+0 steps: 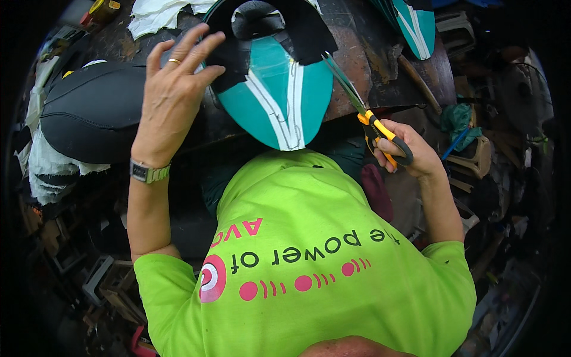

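Note:
In front of me on the dark bench lies a rounded teal and black sewn piece point(321, 95). Two white stitched strips form a V on its teal part, and their joined end points toward me. My right hand point(407, 147) grips a pair of scissors point(366, 113) by orange, yellow and black handles. The blades point up and left, with their tips near the piece's right edge. Raised at the piece's left side, my left hand point(178, 86) has its fingers spread and holds nothing. Whether its fingertips touch the black part I cannot tell.
A padded black seat-like form point(89, 113) rests left of my left hand, with white cloth point(56, 172) under it. Another teal piece with white strips point(416, 30) lies at the far right. A wooden handle point(420, 83) sits near the bench edge. Scraps clutter the right side.

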### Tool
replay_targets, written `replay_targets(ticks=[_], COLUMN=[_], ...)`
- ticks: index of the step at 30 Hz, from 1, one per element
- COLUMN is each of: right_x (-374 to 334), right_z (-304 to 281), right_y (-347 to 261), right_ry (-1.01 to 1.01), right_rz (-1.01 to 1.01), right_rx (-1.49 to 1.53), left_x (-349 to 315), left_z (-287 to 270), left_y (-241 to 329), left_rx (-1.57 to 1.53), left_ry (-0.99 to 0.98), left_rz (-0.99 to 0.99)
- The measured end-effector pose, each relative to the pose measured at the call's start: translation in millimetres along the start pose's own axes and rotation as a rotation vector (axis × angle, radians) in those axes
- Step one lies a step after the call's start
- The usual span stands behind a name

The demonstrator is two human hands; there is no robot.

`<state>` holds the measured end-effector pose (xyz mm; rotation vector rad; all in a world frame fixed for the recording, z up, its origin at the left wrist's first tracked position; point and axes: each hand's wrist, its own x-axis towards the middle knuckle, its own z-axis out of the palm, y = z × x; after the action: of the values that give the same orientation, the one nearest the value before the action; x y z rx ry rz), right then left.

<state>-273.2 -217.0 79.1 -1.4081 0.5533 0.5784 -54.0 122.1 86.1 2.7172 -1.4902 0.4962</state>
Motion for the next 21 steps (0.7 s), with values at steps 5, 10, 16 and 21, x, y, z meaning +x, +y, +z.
replay_targets(ticks=[5, 10, 16, 21], right_x=[-12, 0, 19, 24], right_z=[16, 26, 20, 16], right_y=[-3, 6, 20, 22], right_ry=[0.027, -0.064, -0.033, -0.054], right_rz=[-0.072, -0.004, 0.062, 0.067], right_rx=[0.032, 0.014, 0.051, 0.040], left_x=[0, 2, 5, 7], left_z=[24, 40, 42, 52], left_y=[36, 57, 59, 74], left_rx=[-0.296, -0.588, -0.559, -0.614], left_ry=[0.110, 0.022, 0.142, 0.188], left_rz=[0.169, 0.081, 0.122, -0.162])
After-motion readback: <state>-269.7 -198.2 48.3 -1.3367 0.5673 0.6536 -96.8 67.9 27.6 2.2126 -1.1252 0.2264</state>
